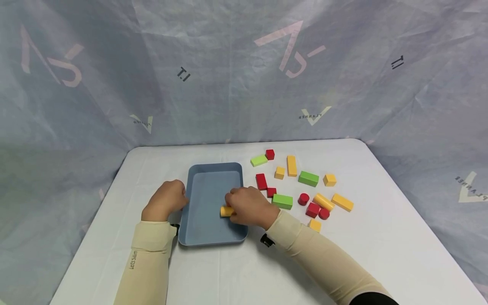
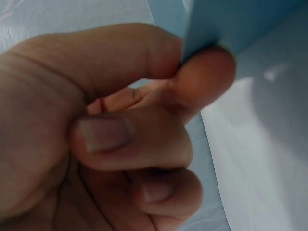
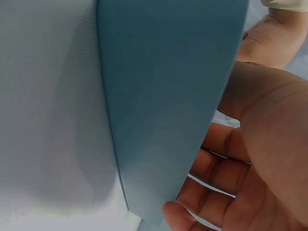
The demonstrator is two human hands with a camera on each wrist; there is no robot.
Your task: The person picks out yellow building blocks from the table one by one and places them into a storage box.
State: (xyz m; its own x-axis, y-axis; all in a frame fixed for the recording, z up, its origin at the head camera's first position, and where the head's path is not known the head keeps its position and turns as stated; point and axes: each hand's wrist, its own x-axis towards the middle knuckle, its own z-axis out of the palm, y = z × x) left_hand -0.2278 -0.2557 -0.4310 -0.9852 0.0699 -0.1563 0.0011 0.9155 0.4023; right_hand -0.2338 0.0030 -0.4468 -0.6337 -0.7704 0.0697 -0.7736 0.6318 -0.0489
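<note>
A blue-grey tray [image 1: 206, 235] stands on the white-covered table. At its left wall is my left hand [image 1: 166, 200], which pinches the rim [image 2: 204, 29] between thumb and index finger, the other fingers curled. My right hand [image 1: 250, 206] reaches over the right wall into the tray and holds a yellow cylinder block [image 1: 225, 211]. One end of the cylinder sticks out to the left of the fingers; the rest is covered by the hand. In the right wrist view the tray's outer wall [image 3: 163, 106] hides the cylinder and some fingertips.
Right of the tray lie loose blocks: green blocks [image 1: 308, 178], a light green block [image 1: 259, 160], red cubes [image 1: 313, 210], red discs [image 1: 303, 199], yellow cubes [image 1: 329, 180], yellow bars [image 1: 342, 202] and another yellow cylinder [image 1: 323, 202]. A printed grey curtain [image 1: 228, 106] hangs behind the table.
</note>
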